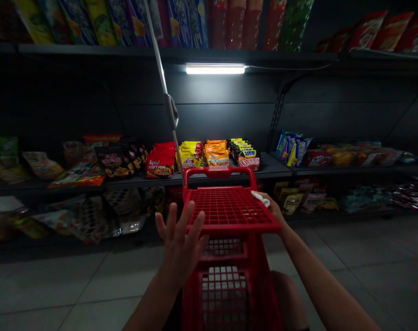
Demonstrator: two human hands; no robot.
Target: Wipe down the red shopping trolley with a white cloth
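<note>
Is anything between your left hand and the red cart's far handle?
Yes. The cart's red mesh top panel lies between the left hand and the far handle, spanning the whole way across. A silver pole also rises beside the handle's left end, off to the side of the direct path.

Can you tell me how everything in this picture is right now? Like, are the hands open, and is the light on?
left hand: open, fingers spread
right hand: resting on the cart's front edge
red shopping cart: upright, top mesh bare
light tube: on, glowing white
red snack packets: sealed, piled on the shelf
</note>
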